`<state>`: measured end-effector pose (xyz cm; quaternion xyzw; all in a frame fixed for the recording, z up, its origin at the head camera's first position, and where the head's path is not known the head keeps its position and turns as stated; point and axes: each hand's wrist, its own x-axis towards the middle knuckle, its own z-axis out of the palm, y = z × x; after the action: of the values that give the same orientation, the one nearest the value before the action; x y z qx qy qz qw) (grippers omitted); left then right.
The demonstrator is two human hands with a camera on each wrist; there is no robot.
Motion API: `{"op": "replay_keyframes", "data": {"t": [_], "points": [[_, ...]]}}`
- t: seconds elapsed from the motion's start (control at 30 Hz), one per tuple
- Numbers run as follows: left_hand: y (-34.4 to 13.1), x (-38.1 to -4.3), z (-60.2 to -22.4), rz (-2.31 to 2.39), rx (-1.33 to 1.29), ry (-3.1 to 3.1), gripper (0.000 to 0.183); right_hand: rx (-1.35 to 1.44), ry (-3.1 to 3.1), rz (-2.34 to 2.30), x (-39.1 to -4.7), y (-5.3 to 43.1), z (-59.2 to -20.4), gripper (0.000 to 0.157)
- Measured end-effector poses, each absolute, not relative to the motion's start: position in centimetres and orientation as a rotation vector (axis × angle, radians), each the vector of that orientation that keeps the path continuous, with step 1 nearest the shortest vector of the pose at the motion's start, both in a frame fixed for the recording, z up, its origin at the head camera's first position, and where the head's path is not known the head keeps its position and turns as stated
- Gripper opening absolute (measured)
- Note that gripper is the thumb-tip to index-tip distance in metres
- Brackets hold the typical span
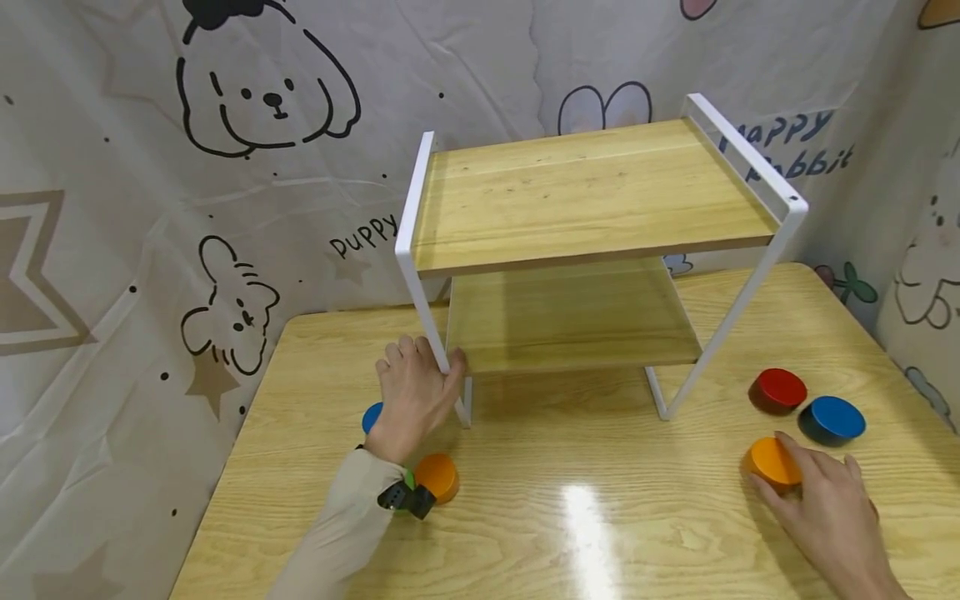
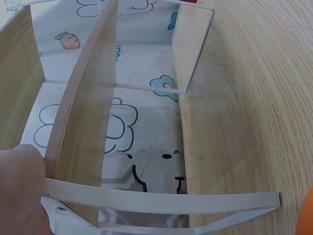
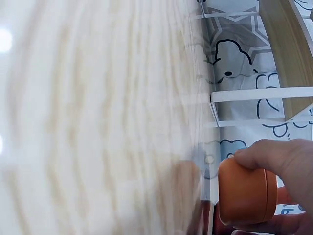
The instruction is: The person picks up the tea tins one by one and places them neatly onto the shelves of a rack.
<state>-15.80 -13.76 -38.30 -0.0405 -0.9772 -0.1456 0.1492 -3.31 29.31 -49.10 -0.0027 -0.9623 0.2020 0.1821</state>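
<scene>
In the head view, a shelf (image 1: 555,321) with two wooden boards and a white frame stood toward the back edge of the worktop (image 1: 525,467). The left hand (image 1: 416,392) gripped the left side of its frame near the lower board, and its thumb showed at the post. Behind that wrist, near the worktop's left edge, a blue tub (image 1: 371,417) was mostly hidden; a black strap (image 1: 406,497) covered part of an orange tub (image 1: 438,477) closer to the front. Toward the worktop's right edge, the right hand (image 1: 828,508) pinched a second orange tub (image 1: 771,463) between thumb and fingers, hiding its right side. A red tub (image 1: 777,392) and a second blue tub (image 1: 832,420) sat just beyond it, nearer that edge.

In the left wrist view, the hand was cut off at the left, against a corner of the frame; its fingertips were out of sight. Only an orange sliver entered at the right.

In the right wrist view, thumb and fingers held the second orange tub, the lower fingers partly hidden. The worktop was blurred, and whether the tub touched it could not be told. Something dark red showed beneath, too covered to make out.
</scene>
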Motion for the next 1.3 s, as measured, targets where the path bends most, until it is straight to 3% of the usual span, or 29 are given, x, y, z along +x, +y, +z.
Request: {"op": "replay_keyframes", "data": {"t": [0.3, 1.3], "points": [[-13.9, -15.8, -38.3, -0.454, -0.100, -2.844, 0.046, -0.031, -2.738, 0.594, -3.2, 27.9, -48.4, 0.067], [-13.6, -15.5, -38.2, -0.426, -0.153, -2.847, 0.043, 0.263, -2.484, 0.632, -4.4, 23.1, -44.4, 0.065]]}}
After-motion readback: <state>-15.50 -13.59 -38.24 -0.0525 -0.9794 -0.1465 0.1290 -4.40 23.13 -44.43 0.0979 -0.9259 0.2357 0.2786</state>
